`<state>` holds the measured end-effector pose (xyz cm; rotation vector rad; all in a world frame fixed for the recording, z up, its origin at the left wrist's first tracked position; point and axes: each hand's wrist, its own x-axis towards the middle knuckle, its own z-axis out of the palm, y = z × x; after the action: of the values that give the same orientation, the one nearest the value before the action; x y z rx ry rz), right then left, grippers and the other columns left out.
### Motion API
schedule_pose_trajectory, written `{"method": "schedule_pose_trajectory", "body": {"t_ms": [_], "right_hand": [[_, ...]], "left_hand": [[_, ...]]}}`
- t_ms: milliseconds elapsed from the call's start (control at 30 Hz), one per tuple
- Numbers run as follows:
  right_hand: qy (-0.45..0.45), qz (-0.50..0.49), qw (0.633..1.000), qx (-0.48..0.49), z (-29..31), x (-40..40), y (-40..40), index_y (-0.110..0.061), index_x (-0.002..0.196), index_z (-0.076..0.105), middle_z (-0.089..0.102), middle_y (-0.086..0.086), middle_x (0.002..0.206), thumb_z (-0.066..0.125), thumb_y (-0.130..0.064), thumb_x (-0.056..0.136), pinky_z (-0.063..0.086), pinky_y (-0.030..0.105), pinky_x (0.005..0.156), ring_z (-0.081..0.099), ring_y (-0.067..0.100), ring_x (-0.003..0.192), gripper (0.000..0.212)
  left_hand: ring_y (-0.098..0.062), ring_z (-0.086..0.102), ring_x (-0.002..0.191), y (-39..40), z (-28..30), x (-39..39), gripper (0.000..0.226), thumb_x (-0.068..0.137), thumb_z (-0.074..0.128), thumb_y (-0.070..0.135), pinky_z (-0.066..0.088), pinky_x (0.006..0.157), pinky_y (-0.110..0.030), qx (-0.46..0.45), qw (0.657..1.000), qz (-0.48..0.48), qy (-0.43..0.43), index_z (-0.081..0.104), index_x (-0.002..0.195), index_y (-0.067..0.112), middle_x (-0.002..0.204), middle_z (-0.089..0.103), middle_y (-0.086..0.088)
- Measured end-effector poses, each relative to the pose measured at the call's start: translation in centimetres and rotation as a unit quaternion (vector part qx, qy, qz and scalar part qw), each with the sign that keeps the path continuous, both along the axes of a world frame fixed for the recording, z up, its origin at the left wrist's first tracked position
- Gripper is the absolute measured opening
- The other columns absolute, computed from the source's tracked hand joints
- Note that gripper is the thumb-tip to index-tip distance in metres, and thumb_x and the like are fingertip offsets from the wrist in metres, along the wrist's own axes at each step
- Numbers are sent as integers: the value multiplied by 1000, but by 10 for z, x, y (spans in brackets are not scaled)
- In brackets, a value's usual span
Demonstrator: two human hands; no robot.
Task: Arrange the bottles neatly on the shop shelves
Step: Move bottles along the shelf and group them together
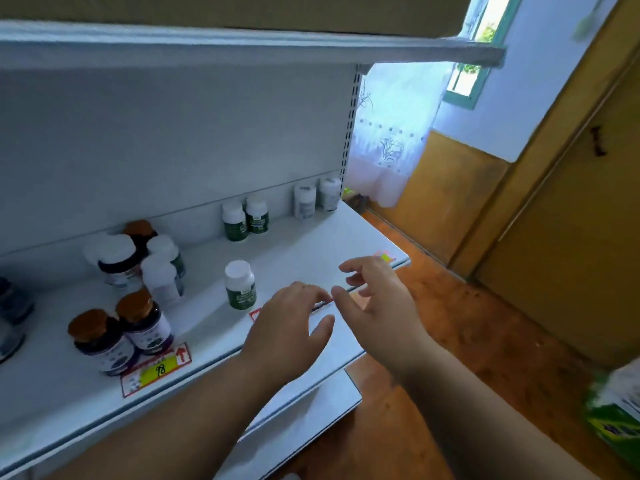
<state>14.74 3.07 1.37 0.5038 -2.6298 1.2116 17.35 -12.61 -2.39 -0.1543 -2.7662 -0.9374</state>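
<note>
White metal shelf (284,251), viewed from above and to the right. Far left edge: dark blurred containers (14,306), cut off by the frame, contents unreadable. Next, front left: two dark bottles with brown caps (117,334) standing side by side at the shelf lip, purple-and-white labels, print too blurred to read. Directly below them on the lip, a price tag (156,370) with a yellow patch reading "98" and a red arrow pointing up. Behind these, a cluster of white-capped and brown-capped bottles (138,258) packed close together, upright, labels illegible. Centre: a single green-labelled bottle with white cap (239,285) standing alone near the front edge, upright, writing too small to make out. Behind it against the back panel, a pair of matching green bottles (245,220) touching each other. Further right at the back, two white bottles (317,197) side by side, pale labels unreadable. Left hand (287,327) hovers palm down over the shelf front, just right of the lone green bottle, fingers relaxed and loosely spread, holding nothing. Right hand (375,299) just beside it over the shelf edge, fingers spread wide and slightly curled, also holding nothing. Far right: brown floor (467,341), yellow door (571,237), a green-and-white package (613,414) at lower corner, text blurred.
</note>
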Motion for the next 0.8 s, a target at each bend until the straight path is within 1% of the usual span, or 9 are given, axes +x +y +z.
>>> {"method": "schedule_pose_trajectory", "body": {"t_ms": [67,167,300,367,500,567,634,700,800], "right_hand": [[3,-2,1000,2,-1,-38,-3,-30,113,56,52,-18,111,64,-32,88,51,22,81,53,-3,98,27],[7,10,1000,-7,4,-89,-3,-27,113,56,55,-16,112,63,-33,88,51,23,81,55,-1,95,26],[-31,26,999,-14,10,-153,-9,-28,112,56,55,-14,113,64,-35,87,50,21,78,57,1,93,27],[-41,44,998,-7,6,-192,-15,-27,112,55,55,-11,113,64,-37,86,46,22,75,58,5,92,29],[-54,120,988,80,-11,-267,-32,-26,128,50,55,3,118,59,-35,89,43,23,76,60,18,96,41],[-64,175,969,164,-19,-296,-41,-35,139,39,52,8,121,52,-31,92,44,26,72,59,23,92,49],[-75,210,944,244,-27,-320,-51,-40,143,30,48,10,123,46,-28,93,44,28,68,59,29,92,53],[-66,223,934,272,-36,-335,-63,-38,137,34,48,13,122,48,-30,92,47,32,69,59,34,95,48],[-42,197,948,248,-48,-344,-77,-22,123,41,49,15,120,59,-37,85,50,40,82,56,38,103,44]], "left_hand": [[-6,53,103,-3,1,-35,29,90,60,43,49,90,-29,1,1000,19,-4,57,117,33,115,57,16],[-8,52,106,-4,5,-79,30,91,57,42,46,91,-29,-9,999,37,-4,55,119,32,118,56,14],[-7,52,104,2,9,-115,29,92,56,44,46,86,-26,-27,996,88,-16,53,120,35,121,55,14],[-7,52,103,4,9,-132,28,92,56,43,43,83,-23,-29,992,119,-17,53,119,35,120,55,15],[-9,52,104,14,6,-158,29,92,56,40,38,80,-23,-9,982,186,-5,56,119,30,117,56,12],[-11,53,102,22,3,-167,28,91,59,37,38,79,-23,1,973,232,0,59,116,25,114,57,10],[-14,55,99,31,1,-173,25,89,60,36,42,79,-27,9,962,274,-8,61,111,24,110,58,9],[-15,56,97,38,-2,-177,23,89,61,35,45,80,-29,19,950,312,-10,62,108,23,108,58,8],[-14,54,98,53,-6,-177,23,90,58,36,44,82,-29,28,935,355,-10,60,110,23,108,57,9]]}}
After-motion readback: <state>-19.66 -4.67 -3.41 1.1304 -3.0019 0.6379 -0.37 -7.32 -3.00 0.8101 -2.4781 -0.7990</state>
